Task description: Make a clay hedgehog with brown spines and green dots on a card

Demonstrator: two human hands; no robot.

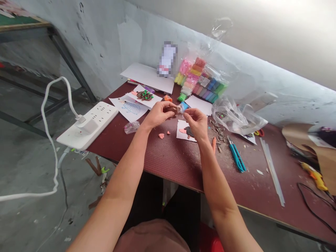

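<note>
The person's 2 bare arms reach forward over the table (170, 159), forearms slanting inward until the hands nearly meet above it. The left hand (158, 114) is closed on a brown lump (172, 111), thumb uppermost; the right hand (197, 122), palm turned down and fingers bent, pinches the clear wrapper (180, 109) at the lump's right side. The lump and its wrapper are thus between the 2 hands, just beyond a small card (185, 131) with 1 pink and black figure, partly hidden by the right hand. Left of that card lie 2 pink bits (161, 135), and farther left 1 crumpled plastic wrapper (131, 127). Behind the left hand are 2 picture sheets: 1 with a blue drawing (131, 107), 1 bearing a heap of seeds (145, 95) with green bits. To the right of the right hand are 1 orange stick (214, 145), scattered seeds (217, 131) too many to count, and 1 blue cutter (237, 157). At the far right lies 1 yellow glue gun (316, 176); at the left edge, 1 white power strip (103, 113).
</note>
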